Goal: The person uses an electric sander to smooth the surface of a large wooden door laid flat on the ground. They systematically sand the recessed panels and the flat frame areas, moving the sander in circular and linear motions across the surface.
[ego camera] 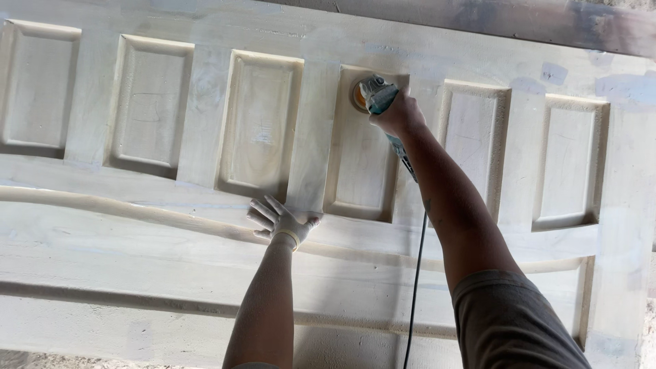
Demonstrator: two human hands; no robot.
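A large pale wooden door panel [171,225] with several raised rectangular insets lies before me. My right hand [398,113] grips a teal angle grinder [375,95], whose orange sanding disc [358,96] presses on the top left corner of one inset panel [359,164]. The grinder's body runs back under my forearm. My left hand [279,220], in a pale glove, rests flat with fingers spread on the door's curved rail below the insets.
The grinder's black cord [417,273] hangs down from under my right arm across the lower door. A dusty grey board [519,20] lies beyond the door's far edge. Rough ground shows at the bottom left corner.
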